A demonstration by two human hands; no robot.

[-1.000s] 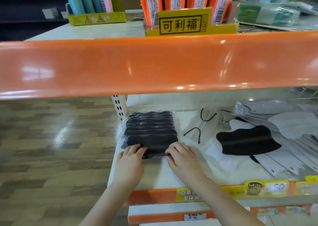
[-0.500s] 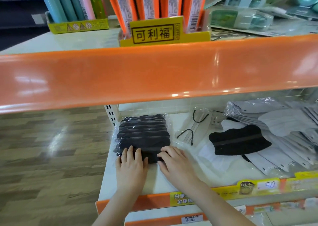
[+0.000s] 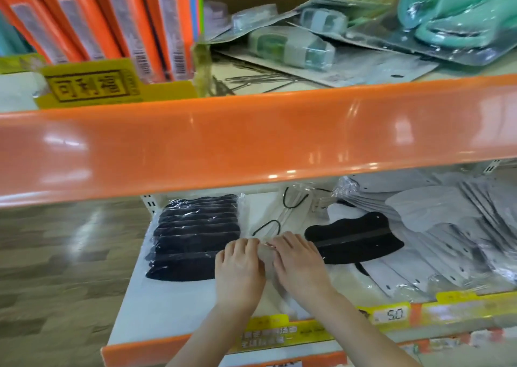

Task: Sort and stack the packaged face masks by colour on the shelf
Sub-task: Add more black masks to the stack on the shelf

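A stack of black masks in clear wrap lies at the left end of the white shelf. Right of it lies a clear packet holding a pale mask with black ear loops. My left hand and my right hand sit side by side on this packet's near end, fingers curled onto its plastic and fingertips almost meeting. A single black mask lies just right of my right hand, on top of white packets. A fanned heap of pale grey masks fills the right side.
The orange edge of the upper shelf overhangs the masks and hides the back of the lower shelf. Orange boxes and blister-packed goods stand above. A yellow price strip runs along the front lip. Wood-look floor lies to the left.
Both hands have left the front edge of the black stack and moved right onto the clear packet. The camera has swung right and closer.
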